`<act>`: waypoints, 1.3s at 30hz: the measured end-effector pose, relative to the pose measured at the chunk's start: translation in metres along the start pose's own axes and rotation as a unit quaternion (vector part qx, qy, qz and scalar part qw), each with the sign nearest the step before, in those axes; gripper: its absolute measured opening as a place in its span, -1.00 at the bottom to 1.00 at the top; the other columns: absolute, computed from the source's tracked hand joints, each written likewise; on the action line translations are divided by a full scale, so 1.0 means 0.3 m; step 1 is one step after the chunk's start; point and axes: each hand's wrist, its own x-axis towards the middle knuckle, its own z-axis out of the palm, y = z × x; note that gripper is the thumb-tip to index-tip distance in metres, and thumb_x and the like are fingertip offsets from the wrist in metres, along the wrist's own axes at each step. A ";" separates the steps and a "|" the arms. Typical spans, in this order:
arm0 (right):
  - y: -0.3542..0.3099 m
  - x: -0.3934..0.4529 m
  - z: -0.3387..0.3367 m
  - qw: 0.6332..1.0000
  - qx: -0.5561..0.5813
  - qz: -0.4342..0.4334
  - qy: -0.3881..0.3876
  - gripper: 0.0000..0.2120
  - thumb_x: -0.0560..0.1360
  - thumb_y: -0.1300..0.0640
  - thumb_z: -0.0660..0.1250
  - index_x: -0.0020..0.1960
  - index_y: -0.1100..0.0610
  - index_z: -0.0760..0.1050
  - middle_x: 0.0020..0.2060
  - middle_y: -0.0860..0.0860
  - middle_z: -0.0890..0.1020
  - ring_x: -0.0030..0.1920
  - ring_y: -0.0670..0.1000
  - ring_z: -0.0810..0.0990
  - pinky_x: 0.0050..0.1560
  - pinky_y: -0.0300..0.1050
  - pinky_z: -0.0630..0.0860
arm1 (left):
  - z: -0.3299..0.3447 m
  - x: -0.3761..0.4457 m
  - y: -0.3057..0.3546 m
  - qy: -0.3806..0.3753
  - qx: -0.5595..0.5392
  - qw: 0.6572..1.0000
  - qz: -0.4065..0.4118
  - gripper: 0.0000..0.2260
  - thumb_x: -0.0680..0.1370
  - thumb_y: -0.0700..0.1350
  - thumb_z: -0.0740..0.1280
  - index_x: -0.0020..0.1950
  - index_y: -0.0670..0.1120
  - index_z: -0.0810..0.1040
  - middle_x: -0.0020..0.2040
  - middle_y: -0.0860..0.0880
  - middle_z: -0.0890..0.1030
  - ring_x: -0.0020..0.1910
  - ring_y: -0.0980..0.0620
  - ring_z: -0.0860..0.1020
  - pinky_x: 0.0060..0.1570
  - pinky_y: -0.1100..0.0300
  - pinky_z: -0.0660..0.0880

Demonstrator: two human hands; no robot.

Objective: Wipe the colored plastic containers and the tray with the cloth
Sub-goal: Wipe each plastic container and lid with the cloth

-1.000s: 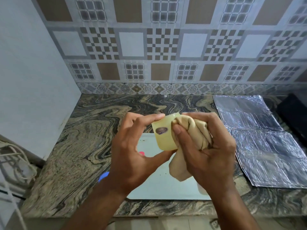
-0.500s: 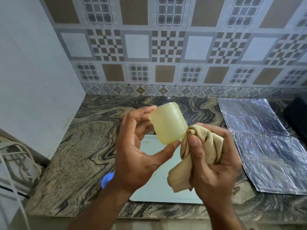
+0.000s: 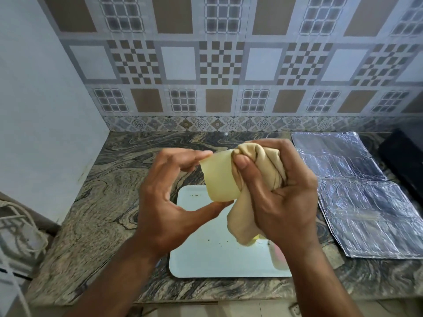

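A pale yellow plastic container (image 3: 218, 179) lies on its side in the air, pinched between the thumb and fingers of my left hand (image 3: 169, 202). My right hand (image 3: 281, 193) grips a bunched beige cloth (image 3: 263, 165) and presses it against the container's right end, which the cloth covers. A tail of the cloth hangs down below my right palm. Under both hands the white tray (image 3: 212, 259) lies flat on the counter with a few dark crumbs on it. A pinkish container (image 3: 278, 257) and a bit of a yellow one show on the tray beside my right wrist, mostly hidden.
The marbled stone counter (image 3: 109, 202) ends at a patterned tile wall behind and a plain white wall on the left. Crinkled foil sheets (image 3: 361, 202) lie to the right, with a dark object (image 3: 402, 161) beyond them. White cables (image 3: 18, 225) hang at the left edge.
The container turned from upright-tilted to lying sideways, and my right hand moved the cloth up from below it onto its right end. The blue thing by my left wrist is out of sight.
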 end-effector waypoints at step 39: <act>-0.017 -0.137 0.090 0.991 0.123 -0.006 0.060 -0.84 0.64 0.17 0.45 0.18 0.04 0.54 -0.02 -0.18 0.69 -0.11 -0.19 0.70 -0.08 -0.33 0.61 | 0.042 -0.020 0.003 0.080 -0.247 0.955 -0.142 -0.34 0.33 -0.29 0.63 0.29 0.09 0.43 0.22 0.16 0.60 0.23 -0.07 0.66 0.12 0.06 0.63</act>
